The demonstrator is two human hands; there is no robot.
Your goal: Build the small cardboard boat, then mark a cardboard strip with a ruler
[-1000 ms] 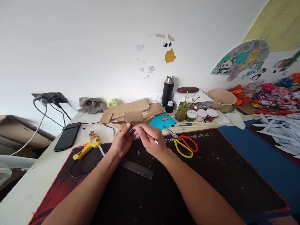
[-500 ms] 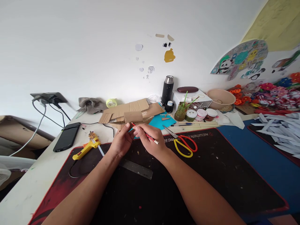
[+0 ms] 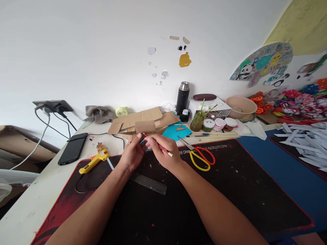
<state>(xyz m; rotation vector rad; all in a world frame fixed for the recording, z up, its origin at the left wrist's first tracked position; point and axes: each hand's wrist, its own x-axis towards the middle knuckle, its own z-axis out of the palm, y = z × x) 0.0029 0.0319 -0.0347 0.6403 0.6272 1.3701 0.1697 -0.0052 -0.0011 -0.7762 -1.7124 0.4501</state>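
Note:
My right hand (image 3: 165, 149) is closed around a red pencil (image 3: 165, 149), its white end toward me and its far tip beside my left thumb. Close against it, my left hand (image 3: 133, 151) is curled with the thumb up. Whatever lies between the left fingers is hidden from this angle. Just beyond both hands rests a brown piece of cardboard (image 3: 145, 127), in front of a larger cardboard pile (image 3: 138, 117); I cannot tell whether the left thumb touches it. A clear ruler (image 3: 150, 184) lies on the black mat (image 3: 158, 217) below my wrists. Scissors (image 3: 199, 158) with red and yellow handles lie to the right.
A yellow glue gun (image 3: 94, 162) and a black phone (image 3: 73, 149) are on the left. Toward the wall stand a black thermos (image 3: 183, 98), paint jars (image 3: 208, 125), a brush jar (image 3: 197, 123) and a beige bowl (image 3: 241, 106). White paper strips (image 3: 306, 143) are heaped at right.

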